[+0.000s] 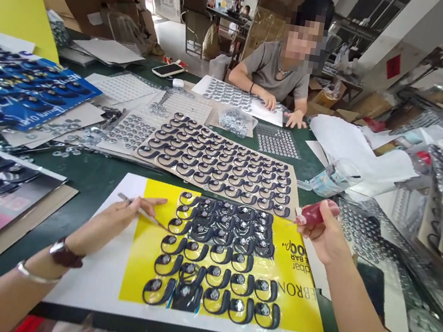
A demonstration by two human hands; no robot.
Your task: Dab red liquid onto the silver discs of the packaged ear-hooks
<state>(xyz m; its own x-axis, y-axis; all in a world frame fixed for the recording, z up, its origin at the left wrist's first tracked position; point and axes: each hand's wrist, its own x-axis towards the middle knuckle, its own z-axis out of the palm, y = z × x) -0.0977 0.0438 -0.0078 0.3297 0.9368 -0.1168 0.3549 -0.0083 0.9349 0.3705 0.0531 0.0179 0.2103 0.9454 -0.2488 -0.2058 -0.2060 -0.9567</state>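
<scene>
My left hand (114, 222) holds a pair of thin metal tweezers (143, 211), their tips close to the left column of black curved pieces (177, 225). Those pieces lie in rows on a yellow and white printed sheet (139, 276), with shiny clear film around them and a small silvery part in many. Over the sheet's right side, my right hand (330, 239) is closed round a small red squeeze bottle (318, 214) whose narrow nozzle points left. The bottle is apart from the black pieces.
Behind the sheet lies a tan board (222, 163) with similar black pieces. Blue printed sheets (60, 93) stand at left. A clear cup (335, 178) and crumpled white paper (359, 148) are at right. Across the green table (109, 184), a person (281, 69) has both hands near another sheet.
</scene>
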